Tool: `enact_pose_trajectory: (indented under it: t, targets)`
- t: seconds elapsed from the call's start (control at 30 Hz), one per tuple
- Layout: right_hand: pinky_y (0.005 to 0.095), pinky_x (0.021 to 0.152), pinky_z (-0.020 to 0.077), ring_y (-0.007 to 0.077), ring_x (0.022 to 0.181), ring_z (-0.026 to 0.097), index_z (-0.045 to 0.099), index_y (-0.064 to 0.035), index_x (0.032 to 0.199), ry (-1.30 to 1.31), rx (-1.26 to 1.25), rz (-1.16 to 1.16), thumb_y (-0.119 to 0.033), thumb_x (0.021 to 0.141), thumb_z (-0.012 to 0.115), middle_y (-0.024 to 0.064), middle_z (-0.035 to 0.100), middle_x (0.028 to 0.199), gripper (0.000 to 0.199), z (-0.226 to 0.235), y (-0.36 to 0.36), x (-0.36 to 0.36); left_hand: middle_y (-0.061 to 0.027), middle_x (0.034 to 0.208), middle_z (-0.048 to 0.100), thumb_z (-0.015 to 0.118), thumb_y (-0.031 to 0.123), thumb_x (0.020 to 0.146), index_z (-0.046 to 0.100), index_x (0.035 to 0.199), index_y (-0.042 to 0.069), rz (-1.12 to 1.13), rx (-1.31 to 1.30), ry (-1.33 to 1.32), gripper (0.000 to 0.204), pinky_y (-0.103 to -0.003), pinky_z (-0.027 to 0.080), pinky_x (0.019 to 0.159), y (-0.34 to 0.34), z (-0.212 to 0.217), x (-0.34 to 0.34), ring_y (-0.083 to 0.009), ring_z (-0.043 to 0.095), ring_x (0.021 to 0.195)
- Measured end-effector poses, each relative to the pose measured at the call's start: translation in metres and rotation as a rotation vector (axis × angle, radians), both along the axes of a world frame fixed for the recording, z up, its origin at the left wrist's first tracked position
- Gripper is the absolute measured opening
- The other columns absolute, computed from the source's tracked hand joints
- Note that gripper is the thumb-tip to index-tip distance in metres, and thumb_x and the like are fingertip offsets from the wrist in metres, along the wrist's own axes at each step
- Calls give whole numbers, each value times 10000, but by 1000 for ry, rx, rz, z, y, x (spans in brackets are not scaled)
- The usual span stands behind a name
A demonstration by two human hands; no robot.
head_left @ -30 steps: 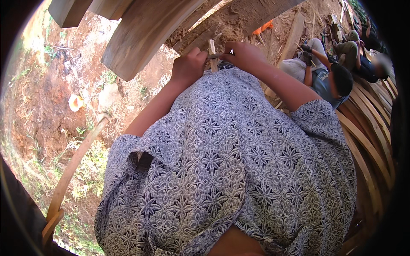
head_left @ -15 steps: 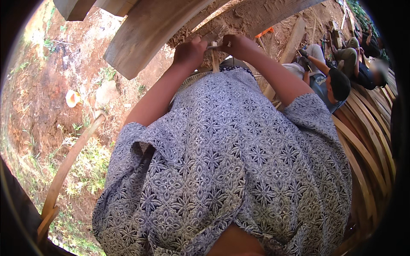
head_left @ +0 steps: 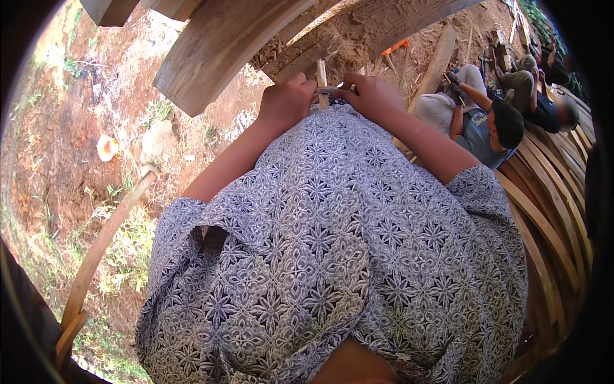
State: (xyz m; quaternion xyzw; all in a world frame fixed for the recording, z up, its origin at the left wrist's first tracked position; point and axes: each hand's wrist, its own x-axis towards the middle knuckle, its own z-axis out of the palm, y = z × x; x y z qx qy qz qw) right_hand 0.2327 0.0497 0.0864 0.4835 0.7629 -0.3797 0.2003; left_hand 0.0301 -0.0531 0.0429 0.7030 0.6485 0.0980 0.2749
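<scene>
In front of my belly, my left hand (head_left: 289,99) and my right hand (head_left: 372,96) are closed on the two ends of a narrow grey drawknife (head_left: 327,90). Its bar lies crosswise over a slim pale wood strip (head_left: 322,72), which points away from me. The strip's near end meets my patterned shirt (head_left: 339,192). Most of the tool's ends are hidden inside my fingers. Fine wood shavings (head_left: 348,54) are heaped just beyond my hands.
Thick planks (head_left: 220,57) cross the far side. A curved stick (head_left: 105,240) stands at left over grassy soil. On the right, a seated person (head_left: 489,125) and others sit beside long stacked wood strips (head_left: 556,198). An orange thing (head_left: 396,46) lies beyond my right hand.
Both hands have come nearer to my body, drawing the drawknife along the wood strip. More of the strip and the shavings beyond now shows.
</scene>
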Motion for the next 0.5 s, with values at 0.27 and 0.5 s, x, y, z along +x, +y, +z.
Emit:
enact_pose_trajectory:
  t: [0.27, 0.5]
  targets:
    - [446, 797, 559, 287, 956, 732, 731, -213, 1072, 79, 63, -23, -571, 917, 682, 91, 750, 981, 393, -86, 44, -18, -86, 950, 673, 690, 274, 924, 689, 920, 114, 33, 42, 140, 160, -469, 587, 703, 53, -59, -19, -345, 720, 843]
    - [444, 738, 561, 309, 865, 741, 744, -165, 1042, 90, 10, 22, -530, 901, 726, 131, 759, 935, 392, -42, 27, -17, -84, 933, 663, 700, 304, 923, 700, 932, 120, 32, -30, 50, 184, -462, 575, 710, 23, -24, -20, -319, 707, 860]
